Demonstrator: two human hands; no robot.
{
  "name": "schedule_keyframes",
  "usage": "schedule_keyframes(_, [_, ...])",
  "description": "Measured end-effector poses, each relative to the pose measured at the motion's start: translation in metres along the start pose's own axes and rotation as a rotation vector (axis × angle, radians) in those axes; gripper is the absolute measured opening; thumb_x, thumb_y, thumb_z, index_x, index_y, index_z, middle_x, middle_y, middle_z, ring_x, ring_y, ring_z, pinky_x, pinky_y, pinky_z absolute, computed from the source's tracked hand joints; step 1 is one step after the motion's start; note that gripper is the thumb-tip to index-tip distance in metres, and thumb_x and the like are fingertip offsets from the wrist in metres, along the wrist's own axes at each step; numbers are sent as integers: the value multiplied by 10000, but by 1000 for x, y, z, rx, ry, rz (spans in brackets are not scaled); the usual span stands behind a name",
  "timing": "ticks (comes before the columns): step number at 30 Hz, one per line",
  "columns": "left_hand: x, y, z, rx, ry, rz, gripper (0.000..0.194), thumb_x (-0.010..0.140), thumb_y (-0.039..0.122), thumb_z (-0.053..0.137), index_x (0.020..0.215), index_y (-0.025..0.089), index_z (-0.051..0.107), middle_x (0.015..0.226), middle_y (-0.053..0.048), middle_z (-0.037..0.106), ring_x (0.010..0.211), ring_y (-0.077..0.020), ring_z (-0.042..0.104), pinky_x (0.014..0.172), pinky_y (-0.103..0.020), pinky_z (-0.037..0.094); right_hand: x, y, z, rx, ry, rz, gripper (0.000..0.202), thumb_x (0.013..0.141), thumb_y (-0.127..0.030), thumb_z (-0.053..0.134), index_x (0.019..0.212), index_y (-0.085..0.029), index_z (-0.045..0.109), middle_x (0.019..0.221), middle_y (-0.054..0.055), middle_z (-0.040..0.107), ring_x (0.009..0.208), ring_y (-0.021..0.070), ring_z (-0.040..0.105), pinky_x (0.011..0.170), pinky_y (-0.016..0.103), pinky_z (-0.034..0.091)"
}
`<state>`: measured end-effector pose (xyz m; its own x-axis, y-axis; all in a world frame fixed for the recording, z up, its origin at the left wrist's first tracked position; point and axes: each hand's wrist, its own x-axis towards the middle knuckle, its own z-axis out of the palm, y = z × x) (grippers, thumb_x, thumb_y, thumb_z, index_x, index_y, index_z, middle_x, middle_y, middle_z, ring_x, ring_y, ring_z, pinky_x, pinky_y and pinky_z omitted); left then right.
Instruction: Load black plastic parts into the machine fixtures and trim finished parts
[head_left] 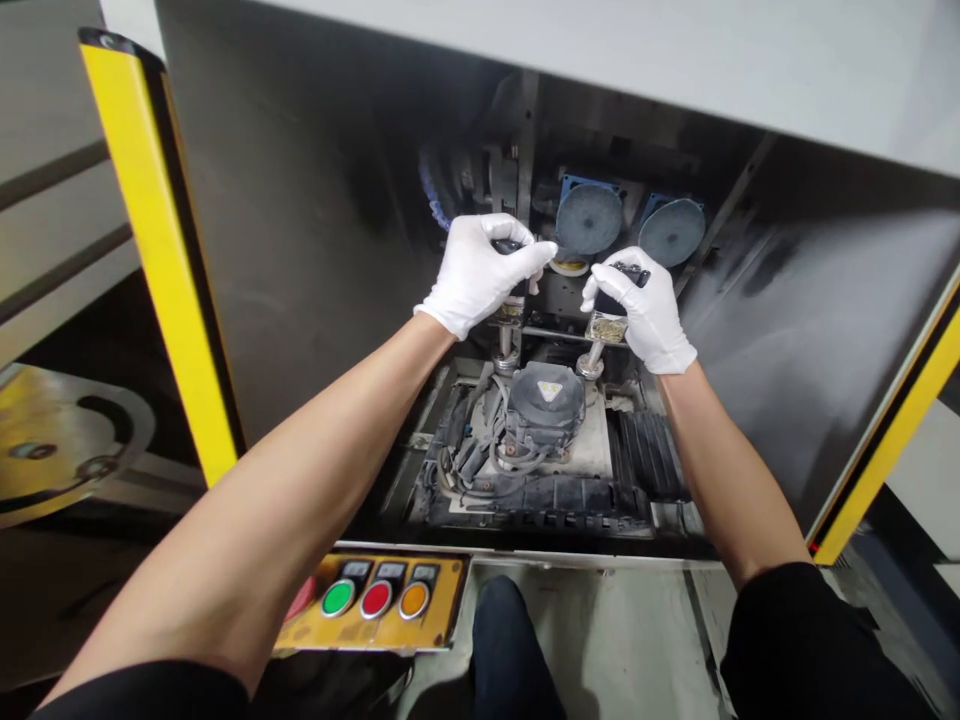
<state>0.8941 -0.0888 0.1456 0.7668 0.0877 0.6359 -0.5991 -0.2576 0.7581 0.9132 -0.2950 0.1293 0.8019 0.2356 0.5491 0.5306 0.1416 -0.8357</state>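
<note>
"Looking down from the head camera, I have both gloves in the machine bay [300,270]. How do you read the hold?"

"I see the left hand [480,270] curled round the left dark piece [506,245], and the right hand [649,310] round the right dark piece [630,272]. The hands are apart, near the two round discs [589,220]."

"How far along are we?"

"Partway, I'd judge. Both grips are made and neither piece is released. Each sits over a metal post, the left post [505,347] and the right post [595,356], but I can't tell whether either is fast there."

"And which way do they point?"

"The gloves hide too much for me to name either piece's long axis. The right one's glossy top shows upward between the fingers. Below, the left post stands near upright, while the right post tilts, its top toward my right. Both rise behind the dark housing [544,410]."
</note>
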Motion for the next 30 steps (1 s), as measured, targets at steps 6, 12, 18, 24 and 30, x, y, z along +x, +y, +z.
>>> schedule_keyframes(6, [-8, -2, 2, 39, 64, 75, 273, 859, 235, 767, 615, 178, 658, 662, -28, 661, 697, -170, 608, 750, -317, 501, 0, 2, 2, -16, -15, -19, 344, 867, -376, 852, 771, -214, 564, 664, -41, 664, 602, 124, 658, 640, 287, 575])
schedule_keyframes(12, [-6, 1, -9, -6, -77, 17, 264, 835, 279, 828, 647, 179, 671, 690, -22, 686, 725, -160, 626, 803, -305, 510, 4, 0, -1, -28, -55, 5, 378, 844, -389, 876, 741, -205, 563, 657, -39, 639, 612, 129, 662, 666, 298, 577])
schedule_keyframes(18, [3, 3, -18, -479, -343, -448, 364, 1044, 373, 553, 798, 139, 686, 770, -91, 725, 701, -200, 697, 733, -356, 574, 10, -8, -4, 65, -133, 118, 442, 913, -603, 745, 817, -182, 647, 739, 2, 688, 708, 174, 726, 751, 355, 611])
schedule_keyframes(24, [2, 3, -10, -545, -264, -508, 275, 974, 209, 549, 746, 91, 646, 658, -78, 652, 553, -187, 655, 576, -325, 568, 9, -11, 4, -60, -68, 130, 484, 932, -583, 698, 670, -180, 645, 640, 18, 641, 600, 171, 653, 676, 351, 568])
schedule_keyframes(30, [-1, 0, -7, -572, -194, -490, 186, 905, 212, 635, 760, 98, 660, 662, -88, 650, 512, -205, 640, 511, -335, 567, 6, -10, 10, -116, 9, 178, 534, 899, -716, 662, 692, -227, 607, 650, -6, 604, 703, 196, 689, 771, 378, 594])
